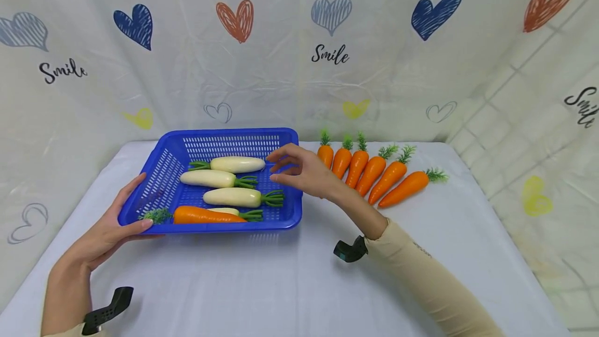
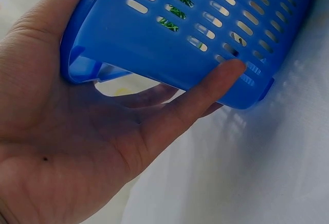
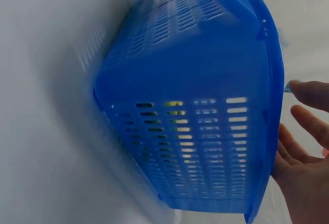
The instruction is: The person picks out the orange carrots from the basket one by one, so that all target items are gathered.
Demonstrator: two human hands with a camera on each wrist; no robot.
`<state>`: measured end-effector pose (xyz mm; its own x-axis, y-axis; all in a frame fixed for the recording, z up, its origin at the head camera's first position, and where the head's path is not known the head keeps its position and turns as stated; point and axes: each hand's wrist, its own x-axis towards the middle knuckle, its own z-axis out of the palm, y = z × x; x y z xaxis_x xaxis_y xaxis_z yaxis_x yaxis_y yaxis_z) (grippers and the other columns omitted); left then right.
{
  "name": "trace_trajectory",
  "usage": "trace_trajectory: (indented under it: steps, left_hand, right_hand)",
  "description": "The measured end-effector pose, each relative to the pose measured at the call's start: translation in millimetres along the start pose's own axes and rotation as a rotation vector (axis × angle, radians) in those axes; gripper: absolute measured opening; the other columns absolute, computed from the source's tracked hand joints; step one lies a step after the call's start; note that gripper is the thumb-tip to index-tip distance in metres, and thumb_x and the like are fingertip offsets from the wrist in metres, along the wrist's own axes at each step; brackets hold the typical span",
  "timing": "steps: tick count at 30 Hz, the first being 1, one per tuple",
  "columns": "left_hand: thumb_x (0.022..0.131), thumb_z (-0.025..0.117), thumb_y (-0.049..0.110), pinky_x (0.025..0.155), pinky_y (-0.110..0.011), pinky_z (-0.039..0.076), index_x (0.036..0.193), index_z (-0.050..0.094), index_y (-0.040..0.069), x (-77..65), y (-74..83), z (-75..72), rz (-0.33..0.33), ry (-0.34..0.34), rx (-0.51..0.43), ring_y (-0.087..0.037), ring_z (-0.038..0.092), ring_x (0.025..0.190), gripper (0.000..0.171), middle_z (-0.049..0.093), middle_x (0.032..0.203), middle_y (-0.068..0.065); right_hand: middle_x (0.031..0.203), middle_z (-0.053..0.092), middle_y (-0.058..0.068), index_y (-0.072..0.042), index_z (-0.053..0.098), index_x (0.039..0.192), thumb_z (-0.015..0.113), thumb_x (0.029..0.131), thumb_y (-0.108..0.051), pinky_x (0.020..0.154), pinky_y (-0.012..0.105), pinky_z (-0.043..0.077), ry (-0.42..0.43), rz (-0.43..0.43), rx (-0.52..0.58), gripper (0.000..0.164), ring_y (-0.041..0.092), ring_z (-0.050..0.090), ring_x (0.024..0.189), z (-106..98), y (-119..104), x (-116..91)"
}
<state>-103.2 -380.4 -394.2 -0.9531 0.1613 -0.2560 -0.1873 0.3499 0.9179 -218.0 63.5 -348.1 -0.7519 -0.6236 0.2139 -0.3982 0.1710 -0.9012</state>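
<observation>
A blue plastic basket (image 1: 276, 225) sits on the left half of the table. My left hand (image 1: 112, 228) grips its front left corner, thumb over the rim and fingers against the outer wall, as the left wrist view shows from close by. Inside lie several white radishes (image 1: 232, 197) with green stems, and one orange carrot (image 1: 203, 215) along the front wall, partly covering the nearest radish. My right hand (image 1: 306, 173) reaches over the basket's right rim with fingers loosely bent and nothing between them. Its fingertips are near the tip of the rearmost radish (image 1: 238, 164).
Several orange carrots (image 1: 373, 175) with green tops lie fanned out right of the basket, partly behind my right forearm. A white cloth (image 1: 299, 285) covers the table. Behind it hangs a pale curtain (image 1: 281, 77) printed with hearts.
</observation>
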Motion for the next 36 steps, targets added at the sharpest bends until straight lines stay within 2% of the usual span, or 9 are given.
trace_trajectory:
  steps: [7, 13, 16, 20, 28, 36]
  left_hand:
    - [0.103, 0.062, 0.021, 0.089, -0.036, 0.064, 0.158, -0.007, 0.062, 0.1, 0.0, -2.4, 0.002, 0.005, 0.015, -0.04, 0.036, 0.135, 0.097, 0.0, 0.166, -0.023]
    - [0.103, 0.061, 0.02, 0.089, -0.036, 0.064, 0.158, -0.006, 0.062, -0.6, -0.8, -3.0, 0.002, 0.0, 0.016, -0.029, 0.041, 0.13, 0.096, 0.001, 0.165, -0.022]
    - [0.103, 0.061, 0.021, 0.09, -0.037, 0.064, 0.157, -0.006, 0.063, -0.5, -0.5, -2.7, -0.002, 0.003, 0.011, -0.036, 0.039, 0.133, 0.097, -0.001, 0.166, -0.023]
    - [0.103, 0.062, 0.022, 0.09, -0.038, 0.064, 0.157, -0.007, 0.064, -0.2, -0.3, -2.6, -0.011, 0.004, 0.002, -0.05, 0.029, 0.139, 0.097, -0.005, 0.167, -0.024]
    - [0.103, 0.061, 0.02, 0.09, -0.039, 0.064, 0.157, -0.006, 0.064, 0.2, -1.9, -1.5, -0.011, -0.001, -0.018, -0.045, 0.032, 0.137, 0.097, -0.003, 0.166, -0.022]
    - [0.103, 0.062, 0.021, 0.089, -0.041, 0.064, 0.157, -0.007, 0.063, 0.1, 0.0, 1.0, -0.005, 0.001, -0.014, -0.048, 0.031, 0.138, 0.097, -0.003, 0.166, -0.024]
  right_hand:
    - [0.134, 0.063, 0.013, -0.003, 0.061, 0.133, 0.075, 0.095, -0.008, 0.097, 0.033, 0.061, -0.057, -0.003, 0.036, 0.041, 0.038, 0.068, 0.121, 11.4, -3.0, 9.1]
    - [0.135, 0.063, 0.013, -0.003, 0.061, 0.133, 0.075, 0.094, -0.007, 0.096, 0.032, 0.062, -0.088, -0.004, 0.019, 0.042, 0.033, 0.07, 0.119, 21.2, -3.7, 15.9]
    - [0.135, 0.063, 0.014, -0.002, 0.06, 0.134, 0.076, 0.094, -0.006, 0.096, 0.032, 0.062, -0.104, -0.006, 0.0, 0.043, 0.032, 0.07, 0.119, 24.1, -5.6, 19.7]
    - [0.136, 0.063, 0.016, -0.002, 0.06, 0.133, 0.075, 0.094, -0.005, 0.094, 0.03, 0.062, -0.129, -0.009, -0.01, 0.042, 0.036, 0.07, 0.12, 27.1, -8.3, 24.0]
    - [0.134, 0.065, 0.014, -0.005, 0.062, 0.132, 0.076, 0.094, -0.007, 0.09, 0.028, 0.063, -0.178, -0.006, -0.009, 0.04, 0.037, 0.071, 0.119, 37.2, -8.3, 34.4]
    - [0.131, 0.065, 0.015, -0.006, 0.062, 0.133, 0.076, 0.093, -0.005, 0.09, 0.026, 0.062, -0.22, 0.025, -0.001, 0.043, 0.037, 0.07, 0.12, 46.7, -10.1, 40.5]
